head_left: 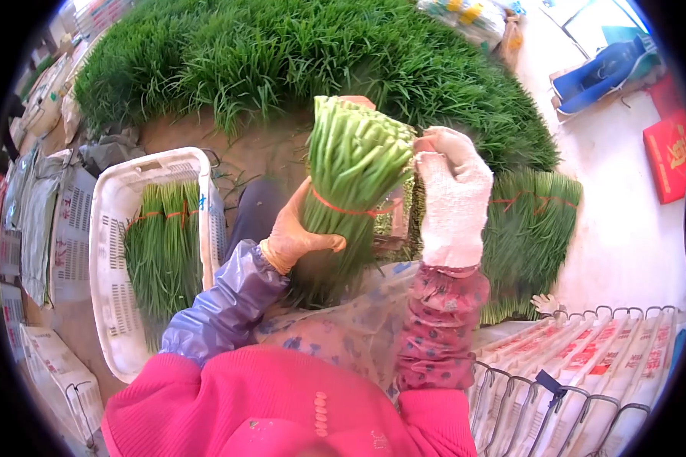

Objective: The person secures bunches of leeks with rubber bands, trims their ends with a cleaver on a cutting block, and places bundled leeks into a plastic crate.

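Note:
My left hand (pixel 297 234), in a thin yellowish glove, is wrapped round a bunch of chives (pixel 351 164). The bunch stands upright, slightly tilted, its pale cut ends up and its leaves hanging down. A red band (pixel 354 209) circles its middle. My right hand (pixel 453 164), in a white knitted glove, has its fingers curled in at the right edge of the cut ends. What those fingers pinch, if anything, is hidden. Below the bunch, a clear plastic apron (pixel 351 316) covers my lap.
At left, a white plastic crate (pixel 103 259) holds banded chive bunches (pixel 162 251). More banded bunches (pixel 530 236) lie at right. A large heap of loose chives (pixel 305 53) spans the back. Wire-looped white stacks (pixel 579 358) stand at lower right; a red box (pixel 671 156) lies far right.

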Tool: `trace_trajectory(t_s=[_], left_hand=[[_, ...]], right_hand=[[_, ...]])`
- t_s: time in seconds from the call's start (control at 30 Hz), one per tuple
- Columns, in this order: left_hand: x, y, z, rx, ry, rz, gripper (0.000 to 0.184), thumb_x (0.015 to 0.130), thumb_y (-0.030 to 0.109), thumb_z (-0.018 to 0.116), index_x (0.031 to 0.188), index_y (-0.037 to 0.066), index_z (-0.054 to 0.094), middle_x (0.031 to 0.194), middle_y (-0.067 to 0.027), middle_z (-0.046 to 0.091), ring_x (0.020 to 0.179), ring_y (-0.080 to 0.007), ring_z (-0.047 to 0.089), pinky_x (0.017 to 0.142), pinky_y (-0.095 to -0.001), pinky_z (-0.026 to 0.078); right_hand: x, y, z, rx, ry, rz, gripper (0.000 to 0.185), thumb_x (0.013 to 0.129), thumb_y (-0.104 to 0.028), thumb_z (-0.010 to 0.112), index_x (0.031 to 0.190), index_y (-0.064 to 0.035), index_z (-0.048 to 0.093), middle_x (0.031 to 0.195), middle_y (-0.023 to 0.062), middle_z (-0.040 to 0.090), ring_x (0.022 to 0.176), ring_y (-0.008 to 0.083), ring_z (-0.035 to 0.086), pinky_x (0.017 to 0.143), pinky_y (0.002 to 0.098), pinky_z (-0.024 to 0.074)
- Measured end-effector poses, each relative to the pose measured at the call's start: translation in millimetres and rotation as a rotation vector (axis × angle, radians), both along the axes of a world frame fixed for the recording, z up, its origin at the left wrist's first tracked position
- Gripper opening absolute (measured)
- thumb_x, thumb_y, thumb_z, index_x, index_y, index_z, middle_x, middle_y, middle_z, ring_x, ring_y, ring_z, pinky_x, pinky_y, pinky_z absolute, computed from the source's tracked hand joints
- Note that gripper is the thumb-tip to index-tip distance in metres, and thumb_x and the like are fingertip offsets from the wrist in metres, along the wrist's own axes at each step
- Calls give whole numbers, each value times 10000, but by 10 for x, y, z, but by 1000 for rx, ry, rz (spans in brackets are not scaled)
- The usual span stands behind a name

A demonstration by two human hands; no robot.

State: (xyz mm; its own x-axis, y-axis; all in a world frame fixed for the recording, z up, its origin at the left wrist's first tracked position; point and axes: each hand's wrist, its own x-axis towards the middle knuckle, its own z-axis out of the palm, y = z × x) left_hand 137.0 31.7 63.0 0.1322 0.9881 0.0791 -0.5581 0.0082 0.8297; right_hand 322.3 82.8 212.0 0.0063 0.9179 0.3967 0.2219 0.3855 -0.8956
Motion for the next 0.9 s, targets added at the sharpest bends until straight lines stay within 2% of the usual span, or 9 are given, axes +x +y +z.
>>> trace_trajectory(t_s=[0.1, 0.27, 0.33, 0.5, 0.63, 0.73, 0.77, 0.87, 0.9], left_hand=[[50, -27, 37, 32, 31, 38, 1091, 622, -117, 845, 1550, 11, 285, 1348, -102, 563, 1065, -204, 616, 757, -340, 585], [84, 44, -172, 202, 282, 218, 1150, 617, -51, 892, 1571, 12, 252, 1468, -104, 495, 1283, -193, 507, 1067, -345, 451], [100, 15, -119, 152, 217, 197, 1162, 607, -27, 906, 1570, 9, 255, 1468, -107, 498, 1290, -193, 506, 1092, -341, 424], [99, -2, -161, 102, 329, 252, 1178, 573, 27, 935, 1557, 4, 287, 1424, -108, 544, 1292, -188, 512, 1108, -334, 407], [114, 16, -67, 0, 147, 188, 1090, 588, 12, 914, 1524, 0, 357, 1377, -89, 569, 1252, -177, 538, 1074, -340, 443], [29, 102, -166, 121, 200, 276, 1053, 581, -13, 911, 1502, 9, 402, 1353, -84, 583, 1223, -168, 553, 1050, -322, 461], [-7, 107, -133, 47, 158, 292, 991, 606, -27, 899, 1479, 11, 434, 1311, -80, 600, 1151, -173, 596, 976, -322, 517], [-220, 206, -28, -167, 21, 393, 610, 709, -48, 833, 1263, 0, 581, 1053, -116, 704, 888, -249, 712, 770, -388, 611], [-331, 265, -38, -223, -45, 416, 518, 735, -26, 822, 1204, -4, 602, 1022, -122, 714, 867, -268, 718, 767, -397, 617]], right_hand=[[-85, -22, 174, 18, 117, -263, 152, 918, 20, 635, 1062, 26, 683, 979, 46, 686, 817, 109, 638, 725, 239, 523], [-151, -201, 296, 542, -842, -197, 289, 723, -55, 808, 988, -87, 696, 1166, 41, 647, 1035, 238, 617, 853, 393, 518], [-234, -203, 216, 481, -1035, -235, 287, 704, -213, 823, 940, -126, 685, 1076, 19, 613, 1018, 270, 581, 877, 430, 453], [-342, -7, 74, 635, -1155, -191, 283, 703, -177, 824, 918, -99, 658, 1073, 24, 627, 1025, 273, 601, 904, 426, 461], [-387, 251, 127, 483, -1190, -281, 229, 757, -117, 774, 951, -79, 657, 919, 87, 656, 908, 268, 645, 845, 434, 499], [-142, 366, 380, 476, -632, -634, 223, 868, -158, 760, 1027, -8, 718, 936, 103, 731, 818, 189, 691, 759, 311, 551], [-72, 353, 481, 344, -311, -543, 190, 880, -166, 760, 1017, -36, 742, 933, 94, 744, 807, 156, 688, 745, 285, 537], [207, 400, 266, 612, -502, -432, 89, 946, -59, 627, 924, 24, 652, 785, 19, 612, 676, 100, 550, 617, 256, 443], [157, 311, 149, 355, -306, -300, 96, 933, -64, 646, 949, 30, 653, 774, 29, 600, 706, 104, 568, 640, 263, 461]])
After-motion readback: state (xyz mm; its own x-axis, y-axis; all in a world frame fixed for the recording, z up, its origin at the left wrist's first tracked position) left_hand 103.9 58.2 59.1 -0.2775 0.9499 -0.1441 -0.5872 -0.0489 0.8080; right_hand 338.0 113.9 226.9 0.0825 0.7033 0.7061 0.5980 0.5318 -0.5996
